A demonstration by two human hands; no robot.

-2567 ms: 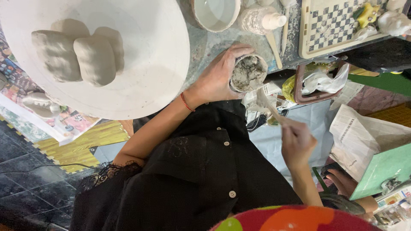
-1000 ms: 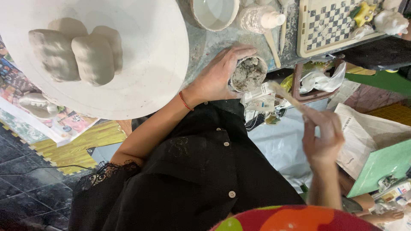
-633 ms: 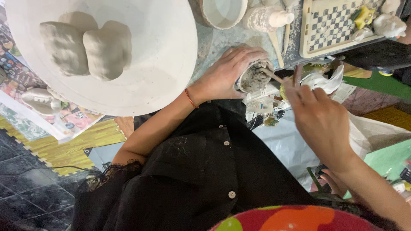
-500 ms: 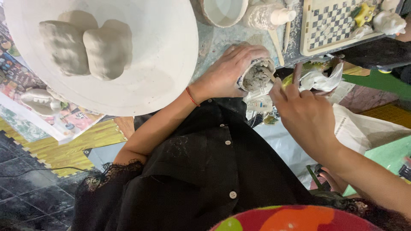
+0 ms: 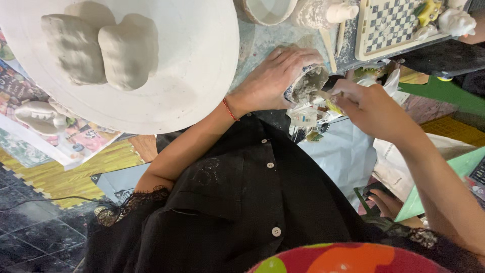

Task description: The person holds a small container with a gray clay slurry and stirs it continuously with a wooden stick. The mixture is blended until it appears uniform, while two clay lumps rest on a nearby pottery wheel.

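Closest to me I see the black buttoned shirt [image 5: 242,202] filling the lower middle of the view, with a bright multicoloured rounded thing [image 5: 353,259] at the very bottom edge.

My right hand [image 5: 371,108] comes in from the lower right, its fingers pinched together on a thin stick tool [image 5: 323,94] whose tip dips into the small cup [image 5: 305,85]. Past the forearm, low on the right, a foot [image 5: 386,202] rests near a green board [image 5: 444,177], and pale crumpled paper and plastic [image 5: 348,151] lie beneath that arm.

My left hand [image 5: 275,76], with a red thread bracelet [image 5: 230,108] at the wrist, is wrapped around the small cup, clamped on its side. The cup holds grey wet clay and sits at the near edge of the tabletop [image 5: 262,43], tipped toward my right hand.

Left of that, a big white round disc [image 5: 192,65] carries two grey clay lumps [image 5: 101,48] side by side, touching. Below the disc lie colourful printed sheets [image 5: 76,141] and a small white figure [image 5: 38,115].

Farther off, along the top, I make out a white bowl [image 5: 268,10], a clay-smeared bottle [image 5: 321,12] lying beside it, and a checkered board [image 5: 394,23] with little figurines [image 5: 454,20] on it.
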